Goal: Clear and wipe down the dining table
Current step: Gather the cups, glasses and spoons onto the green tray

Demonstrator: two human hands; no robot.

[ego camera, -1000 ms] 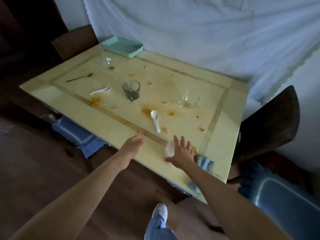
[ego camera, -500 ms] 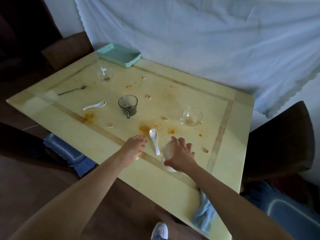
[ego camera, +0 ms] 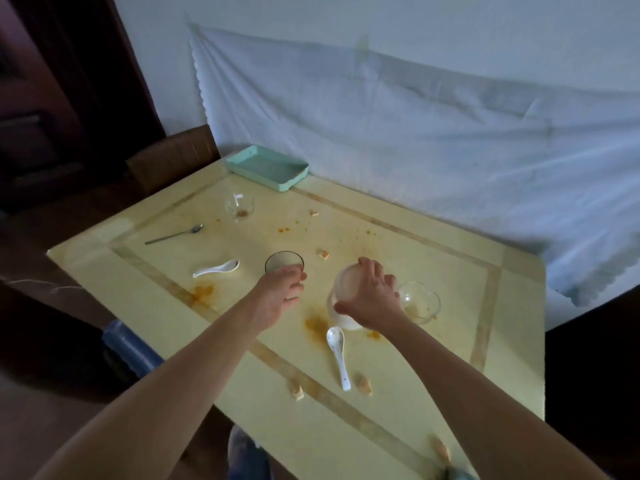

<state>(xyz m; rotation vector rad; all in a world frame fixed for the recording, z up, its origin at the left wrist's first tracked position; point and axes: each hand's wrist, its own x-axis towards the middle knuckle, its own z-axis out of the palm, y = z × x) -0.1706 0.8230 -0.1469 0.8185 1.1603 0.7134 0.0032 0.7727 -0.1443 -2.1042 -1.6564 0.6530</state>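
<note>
1. While the right hand (ego camera: 372, 299) is gripping the white bowl (ego camera: 341, 296) from above, fingers curled over its far rim and thumb on its near side, the bowl is hanging tilted over the middle of the table (ego camera: 512, 341). A top pinch like this is risking a slip, and any dregs could be spilling onto the orange stains (ego camera: 317, 323) below
2. That bowl is sitting just left of the clear glass bowl (ego camera: 419, 301), so a careless swing to the right could be knocking glass against it
3. The left hand (ego camera: 280, 299) is reaching the dark glass cup (ego camera: 284, 263) with its fingers loosely spread at the near rim, and I cannot tell whether they are gripping. A push instead of a grip could be tipping the cup toward the far side
4. Both forearms are stretching over the near white spoon (ego camera: 337, 355) and the crumbs (ego camera: 363, 388), so a low pull back could be sweeping them off the near edge
</note>
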